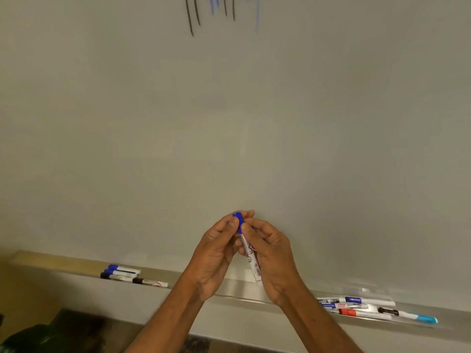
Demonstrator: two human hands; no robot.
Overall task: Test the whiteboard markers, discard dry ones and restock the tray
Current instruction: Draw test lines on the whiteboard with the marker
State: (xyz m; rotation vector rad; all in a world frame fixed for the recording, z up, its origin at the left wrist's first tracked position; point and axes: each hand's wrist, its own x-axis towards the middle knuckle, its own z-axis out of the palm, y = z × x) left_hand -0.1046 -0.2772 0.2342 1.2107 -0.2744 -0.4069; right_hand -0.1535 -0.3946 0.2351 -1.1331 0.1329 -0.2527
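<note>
A slim white marker with a blue plastic cap is being held cap-up, slightly tilted, before the smooth whiteboard, just above the long metal tray. The left hand is pinching the cap; the right hand is curling around the printed barrel. Capped markers are lying in a left cluster and a right cluster. Thin black and blue strokes are showing at the board's top.
</note>
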